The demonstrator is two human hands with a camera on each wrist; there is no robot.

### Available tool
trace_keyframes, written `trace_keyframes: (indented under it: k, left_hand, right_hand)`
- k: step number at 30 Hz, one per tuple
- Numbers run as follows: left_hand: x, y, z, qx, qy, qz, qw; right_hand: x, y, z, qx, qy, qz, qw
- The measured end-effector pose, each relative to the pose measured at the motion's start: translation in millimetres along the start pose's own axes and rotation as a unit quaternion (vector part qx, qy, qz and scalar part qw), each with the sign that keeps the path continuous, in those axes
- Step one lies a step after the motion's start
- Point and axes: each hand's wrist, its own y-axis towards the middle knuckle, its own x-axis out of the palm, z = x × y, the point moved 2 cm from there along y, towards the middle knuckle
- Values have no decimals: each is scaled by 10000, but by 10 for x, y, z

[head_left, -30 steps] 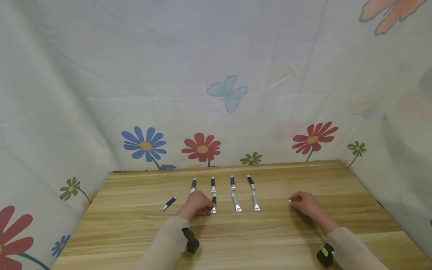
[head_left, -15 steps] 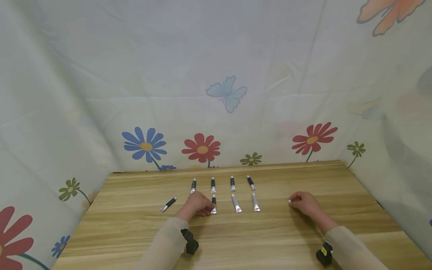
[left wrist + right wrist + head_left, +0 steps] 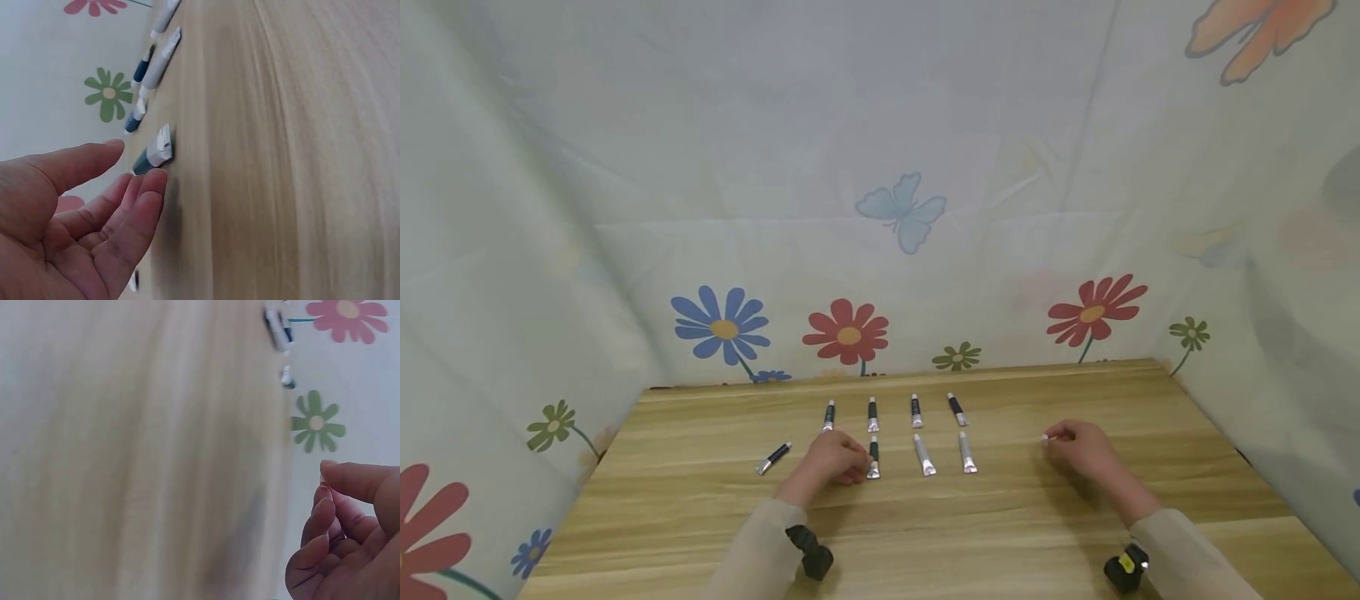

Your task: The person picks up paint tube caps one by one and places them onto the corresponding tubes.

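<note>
My left hand (image 3: pixel 835 458) hovers just left of a small dark-green paint tube (image 3: pixel 873 457) lying on the wooden table. In the left wrist view the thumb and fingers are spread apart with nothing between them, and the green tube (image 3: pixel 154 152) lies beyond the fingertips. Over the right side of the table, my right hand (image 3: pixel 1078 450) pinches a tiny white piece (image 3: pixel 1045 438) between thumb and forefinger. Its kind is too small to tell. Two pale grey tubes, a left one (image 3: pixel 924 455) and a right one (image 3: pixel 967 453), lie right of the green tube.
Behind them is a row of several dark tubes, such as a green tube (image 3: pixel 872 414) and a dark-blue tube (image 3: pixel 957 409). Another dark tube (image 3: pixel 773 458) lies slanted at the left. A flower-printed cloth (image 3: pixel 1000 250) hangs around the table (image 3: pixel 970 533).
My left hand has drawn slightly left, off the dark-green tube. The right hand keeps its pinch and has turned a little. The tubes stay where they were.
</note>
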Motion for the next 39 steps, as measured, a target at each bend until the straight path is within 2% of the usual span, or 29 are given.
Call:
trace_keyframes:
  k: [6, 11, 16, 23, 29, 39]
  left_hand:
    - [-137, -114, 25, 375, 296, 136, 9988]
    - [-312, -240, 28, 687, 720, 510, 9937]
    - [-524, -333, -40, 875, 1029, 893, 9868]
    - [-819, -456, -160, 1104, 1350, 1135, 9781]
    - [-966, -456, -288, 1025, 1760, 1322, 9701]
    - [-1033, -289, -539, 664, 1813, 1254, 9731]
  right_hand:
    - [-99, -103, -228, -148, 131, 151, 9997]
    - [-157, -175, -385, -316, 154, 189, 9992]
    - [-186, -242, -496, -343, 297, 184, 9988]
    - [-228, -337, -670, -560, 303, 148, 9979]
    - [-230, -393, -779, -766, 342, 136, 9964]
    - [-242, -504, -916, -750, 645, -27, 9951]
